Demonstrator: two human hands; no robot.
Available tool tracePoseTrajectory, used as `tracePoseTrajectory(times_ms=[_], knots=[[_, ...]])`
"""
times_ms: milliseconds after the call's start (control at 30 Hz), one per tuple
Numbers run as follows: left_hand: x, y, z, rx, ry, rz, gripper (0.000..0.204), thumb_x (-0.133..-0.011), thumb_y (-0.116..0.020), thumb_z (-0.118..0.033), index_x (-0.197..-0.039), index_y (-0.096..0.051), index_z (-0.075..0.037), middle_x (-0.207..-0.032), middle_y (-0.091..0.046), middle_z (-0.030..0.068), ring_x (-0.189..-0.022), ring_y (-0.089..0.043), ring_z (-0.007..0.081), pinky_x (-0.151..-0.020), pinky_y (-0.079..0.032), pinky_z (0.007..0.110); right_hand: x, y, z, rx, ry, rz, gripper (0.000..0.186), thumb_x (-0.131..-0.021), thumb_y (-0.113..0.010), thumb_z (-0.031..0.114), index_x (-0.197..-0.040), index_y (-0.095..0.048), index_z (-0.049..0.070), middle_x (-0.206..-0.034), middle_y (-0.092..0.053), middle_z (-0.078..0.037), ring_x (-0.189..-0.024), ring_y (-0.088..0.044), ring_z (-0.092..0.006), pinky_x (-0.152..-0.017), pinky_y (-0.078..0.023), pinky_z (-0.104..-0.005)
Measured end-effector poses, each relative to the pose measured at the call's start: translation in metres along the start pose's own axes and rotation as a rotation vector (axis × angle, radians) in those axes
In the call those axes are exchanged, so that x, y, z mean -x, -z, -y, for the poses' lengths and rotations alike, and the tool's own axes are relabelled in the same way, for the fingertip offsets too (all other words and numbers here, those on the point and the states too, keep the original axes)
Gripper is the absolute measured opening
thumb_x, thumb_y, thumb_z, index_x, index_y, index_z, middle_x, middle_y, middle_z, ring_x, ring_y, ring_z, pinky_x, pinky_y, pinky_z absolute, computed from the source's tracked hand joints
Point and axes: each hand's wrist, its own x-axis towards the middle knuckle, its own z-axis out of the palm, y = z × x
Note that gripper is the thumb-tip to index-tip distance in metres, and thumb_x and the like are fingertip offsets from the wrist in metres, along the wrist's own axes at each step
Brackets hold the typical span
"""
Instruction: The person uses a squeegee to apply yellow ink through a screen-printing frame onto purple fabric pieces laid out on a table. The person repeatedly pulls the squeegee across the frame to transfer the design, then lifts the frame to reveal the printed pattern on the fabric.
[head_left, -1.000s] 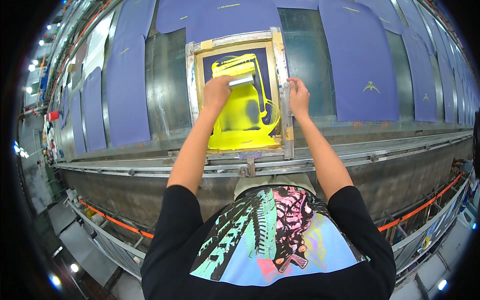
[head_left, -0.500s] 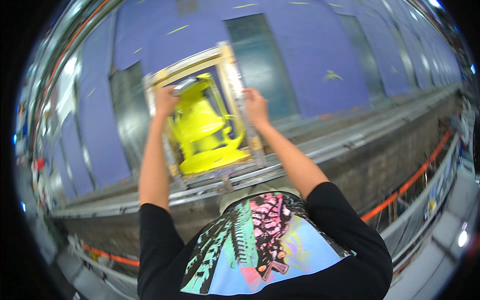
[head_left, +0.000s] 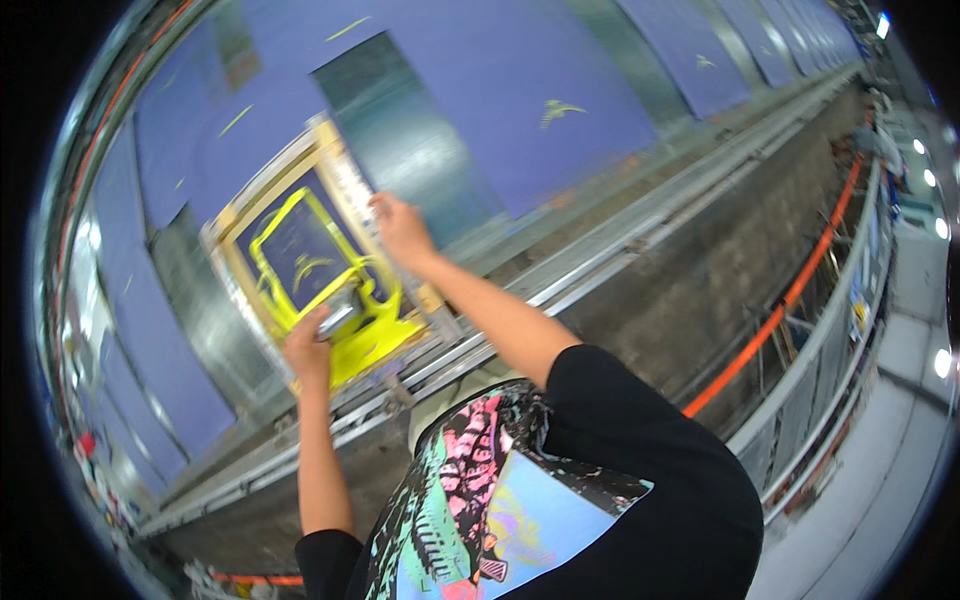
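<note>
My left hand (head_left: 308, 342) grips a silver-edged squeegee (head_left: 340, 312) low inside a screen-printing frame (head_left: 262, 176). Bright yellow ink (head_left: 365, 350) is pooled around the blade and loops in streaks round the screen, whose upper middle shows dark purple with a faint yellow motif. At the frame's right side, my right hand (head_left: 398, 225) has its fingers closed on the bar. The frame lies over a purple sheet on a long metal bed, against a rail at the near edge.
Several purple sheets (head_left: 490, 100) with small yellow marks run along the bed (head_left: 205, 310) on both sides. Along the near edge runs a steel rail (head_left: 600, 250); beyond it are a drab trough wall (head_left: 700, 260), an orange bar (head_left: 770, 320) and metal railings (head_left: 840, 350) at the right.
My left hand has drawn the squeegee from the top of the screen down toward its near end, clearing yellow ink from the middle. The view has turned, tilting the bed.
</note>
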Motion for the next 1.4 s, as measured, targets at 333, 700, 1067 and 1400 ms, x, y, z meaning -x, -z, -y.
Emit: tracePoseTrajectory(times_ms=[333, 700, 1067, 1400], knots=[[0.021, -0.049, -0.101, 0.135, -0.042, 0.145, 0.053, -0.074, -0.064, 0.010, -0.122, -0.073, -0.009, -0.129, -0.071, 0.0105, -0.124, -0.065, 0.0287, -0.103, -0.052, 0.039, -0.024, 0.089, -0.023, 0.166, -0.050, -0.117, 0.016, -0.101, -0.057, 0.018, -0.107, -0.069, 0.009, -0.078, -0.069, -0.019, -0.079, -0.069, -0.0393, -0.073, -0.051, -0.0489], [0.018, -0.048, -0.116, 0.140, -0.004, 0.145, 0.046, -0.080, -0.061, 0.008, -0.122, -0.072, -0.008, -0.128, -0.071, 0.0131, -0.121, -0.066, 0.0304, -0.100, -0.053, 0.040, -0.033, 0.095, -0.013, 0.141, -0.036, -0.098, 0.020, -0.102, -0.055, 0.017, -0.108, -0.070, 0.005, -0.064, -0.061, -0.013, -0.058, -0.059, -0.0242, -0.062, -0.046, -0.0421], [0.037, -0.033, -0.105, 0.035, -0.027, 0.101, 0.041, -0.079, -0.064, 0.008, -0.117, -0.072, -0.007, -0.122, -0.073, 0.0119, -0.117, -0.067, 0.0326, -0.096, -0.052, 0.044, -0.015, 0.073, -0.028, 0.082, -0.022, -0.113, 0.022, -0.102, -0.055, 0.017, -0.113, -0.069, 0.005, -0.061, -0.056, -0.012, -0.055, -0.054, -0.0201, -0.058, -0.043, -0.0402], [0.061, -0.004, -0.040, -0.122, 0.196, 0.188, 0.046, -0.075, -0.060, 0.012, -0.113, -0.075, -0.009, -0.109, -0.076, 0.0110, -0.103, -0.070, 0.0318, -0.089, -0.051, 0.043, 0.031, 0.021, -0.045, 0.059, -0.056, 0.211, 0.047, -0.097, -0.063, 0.020, -0.141, -0.052, 0.009, -0.075, -0.067, -0.020, -0.070, -0.067, -0.0365, -0.071, -0.052, -0.0465]])
